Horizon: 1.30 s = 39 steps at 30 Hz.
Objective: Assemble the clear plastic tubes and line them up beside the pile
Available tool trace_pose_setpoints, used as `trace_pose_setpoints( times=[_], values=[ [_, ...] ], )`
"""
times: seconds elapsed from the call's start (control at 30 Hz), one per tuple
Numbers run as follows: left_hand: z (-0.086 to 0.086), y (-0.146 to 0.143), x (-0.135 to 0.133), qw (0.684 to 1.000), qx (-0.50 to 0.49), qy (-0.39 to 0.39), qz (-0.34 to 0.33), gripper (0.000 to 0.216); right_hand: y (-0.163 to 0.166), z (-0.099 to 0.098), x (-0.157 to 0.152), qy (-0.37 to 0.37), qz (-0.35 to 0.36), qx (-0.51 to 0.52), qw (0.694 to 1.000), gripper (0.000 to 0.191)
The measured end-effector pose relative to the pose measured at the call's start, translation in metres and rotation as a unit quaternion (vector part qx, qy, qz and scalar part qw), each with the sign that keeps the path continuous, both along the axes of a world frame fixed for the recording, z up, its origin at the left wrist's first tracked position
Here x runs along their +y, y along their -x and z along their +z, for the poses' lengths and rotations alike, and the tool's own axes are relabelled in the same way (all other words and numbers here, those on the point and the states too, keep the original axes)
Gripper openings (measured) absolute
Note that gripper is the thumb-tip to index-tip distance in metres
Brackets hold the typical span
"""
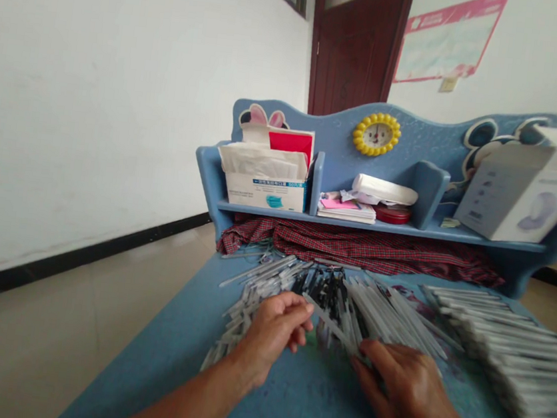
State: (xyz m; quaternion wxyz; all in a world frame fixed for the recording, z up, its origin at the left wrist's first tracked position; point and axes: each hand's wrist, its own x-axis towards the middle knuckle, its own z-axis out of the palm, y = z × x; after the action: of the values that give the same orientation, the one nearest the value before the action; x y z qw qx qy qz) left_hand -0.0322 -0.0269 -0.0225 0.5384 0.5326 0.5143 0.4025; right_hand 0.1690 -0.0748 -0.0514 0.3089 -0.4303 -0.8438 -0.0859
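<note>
A blue desk fills the lower view, and its shelf crosses at twelve o'clock. At eleven o'clock on the shelf stands a box of face masks, with a red book behind it. A yellow clock sits at twelve, and a white carton tilts at two o'clock. A checked cloth lies bunched under the shelf. A dark door and a pink poster show at one o'clock.

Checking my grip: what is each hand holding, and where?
The left hand pinches one thin stick at its left end; the right hand touches the other end, hold unclear.
</note>
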Motion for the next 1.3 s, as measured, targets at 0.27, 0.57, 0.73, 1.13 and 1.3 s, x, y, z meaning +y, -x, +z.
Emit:
trace_pose_setpoints(
  times=[0.27,0.57,0.73,1.13,1.3],
  values=[
    [0.001,-0.002,0.001,0.992,-0.122,0.037,-0.009,0.025,0.007,-0.002,-0.007,0.017,0.022,-0.020,0.999,0.014],
    [0.002,0.000,0.000,0.993,-0.112,0.010,-0.024,0.024,0.008,-0.003,-0.008,0.113,0.025,-0.010,0.993,0.010],
    [0.005,0.000,-0.002,0.996,-0.089,-0.001,-0.017,0.022,0.011,-0.001,-0.009,0.163,0.038,0.033,0.985,0.012],
    [0.010,-0.001,-0.006,0.997,-0.059,-0.019,-0.035,0.023,0.015,-0.001,-0.009,0.253,0.050,0.152,0.954,0.019],
    [0.008,-0.002,-0.005,0.998,-0.049,-0.024,-0.037,0.024,0.017,0.004,-0.010,0.302,0.052,0.160,0.938,0.021]
  ],
)
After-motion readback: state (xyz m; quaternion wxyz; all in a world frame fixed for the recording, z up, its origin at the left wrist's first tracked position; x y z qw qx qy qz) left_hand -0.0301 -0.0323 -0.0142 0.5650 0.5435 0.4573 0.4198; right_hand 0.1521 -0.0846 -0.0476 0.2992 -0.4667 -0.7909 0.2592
